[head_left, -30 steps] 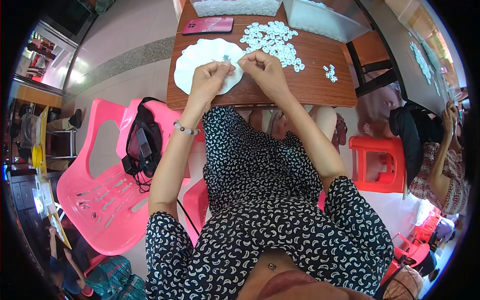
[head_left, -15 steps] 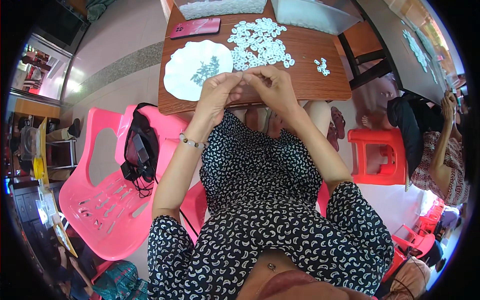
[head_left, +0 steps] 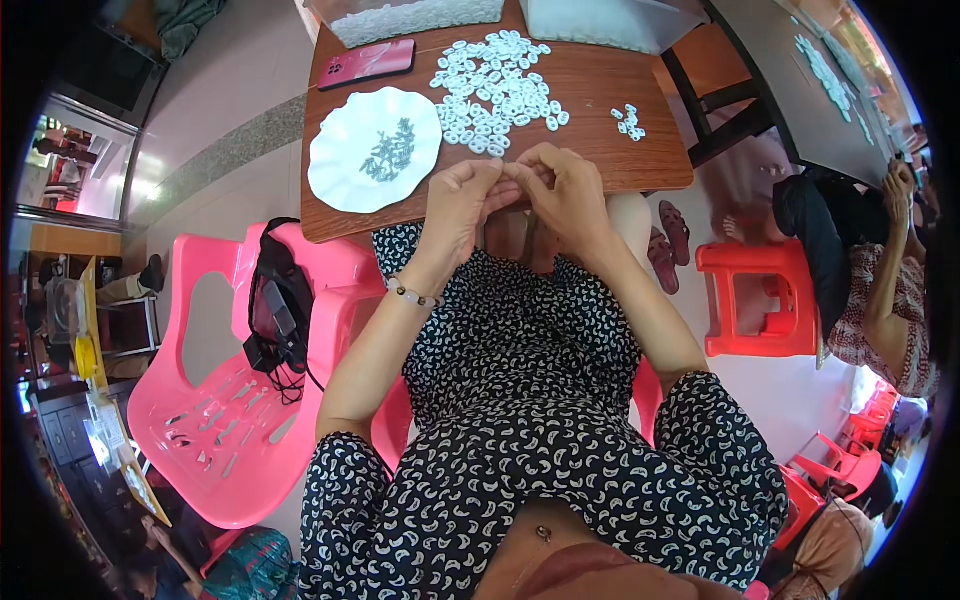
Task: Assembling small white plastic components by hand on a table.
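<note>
The brown wooden counter [head_left: 600,150] is carrying a white scalloped plate [head_left: 345,180] of small grey-green pieces on the left, a wide scatter of small white rings [head_left: 495,90] toward the far edge, and bare wood along the near edge. The left hand [head_left: 455,205] and right hand [head_left: 570,190] are meeting over that near edge, fingertips pressed together, pinching something too small to make out.
</note>
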{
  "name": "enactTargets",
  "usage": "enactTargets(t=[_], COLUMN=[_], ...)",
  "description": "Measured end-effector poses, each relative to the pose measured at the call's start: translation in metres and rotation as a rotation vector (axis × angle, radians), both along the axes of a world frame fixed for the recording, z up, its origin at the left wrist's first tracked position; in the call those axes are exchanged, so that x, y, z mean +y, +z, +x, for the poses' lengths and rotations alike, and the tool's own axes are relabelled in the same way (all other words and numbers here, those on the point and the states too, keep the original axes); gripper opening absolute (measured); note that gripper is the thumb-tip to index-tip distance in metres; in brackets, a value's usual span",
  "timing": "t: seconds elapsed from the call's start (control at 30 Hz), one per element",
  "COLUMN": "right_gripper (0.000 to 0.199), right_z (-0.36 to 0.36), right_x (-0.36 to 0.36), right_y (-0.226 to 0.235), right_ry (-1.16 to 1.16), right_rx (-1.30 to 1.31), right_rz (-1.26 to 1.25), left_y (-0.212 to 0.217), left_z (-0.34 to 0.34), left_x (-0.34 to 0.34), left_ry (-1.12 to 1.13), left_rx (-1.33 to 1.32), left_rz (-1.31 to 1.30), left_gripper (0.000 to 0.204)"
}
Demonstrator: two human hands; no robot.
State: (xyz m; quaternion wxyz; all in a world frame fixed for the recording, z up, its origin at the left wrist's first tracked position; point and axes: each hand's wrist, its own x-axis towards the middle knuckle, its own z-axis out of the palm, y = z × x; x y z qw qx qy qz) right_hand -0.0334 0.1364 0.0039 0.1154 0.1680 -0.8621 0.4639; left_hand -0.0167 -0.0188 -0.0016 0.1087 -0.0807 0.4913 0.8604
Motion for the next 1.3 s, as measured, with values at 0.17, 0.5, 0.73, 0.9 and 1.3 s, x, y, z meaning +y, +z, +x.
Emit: enactTargets(t=[0.17,0.5,0.73,0.9,1.3], right_gripper=[0.014,0.016,0.018,0.021,0.02], right_z=[0.002,0.004,0.009,0.009,0.015], right_x=[0.008,0.032,0.035,0.039,0.034], right_y=[-0.001,-0.003,0.01,0.004,0.005], right_ry=[0.064,0.155,0.149,0.101,0.1], right_rx=[-0.154,-0.412,-0.521,-0.416,-0.407], right_rz=[-0.188,-0.395,-0.592,-0.387,-0.433], left_y=[0.001,0.01,0.01,0.013,0.012], left_z=[0.0,0.004,0.007,0.007,0.009], left_x=[0.003,0.007,0.01,0.01,0.009], left_ry=[-0.013,-0.133,-0.167,-0.18,-0.201], left_rx=[-0.013,0.002,0.095,0.129,0.167], left_rz=[-0.016,-0.087,-0.284,-0.38,-0.424], left_gripper=[0.025,0.025,0.026,0.025,0.024])
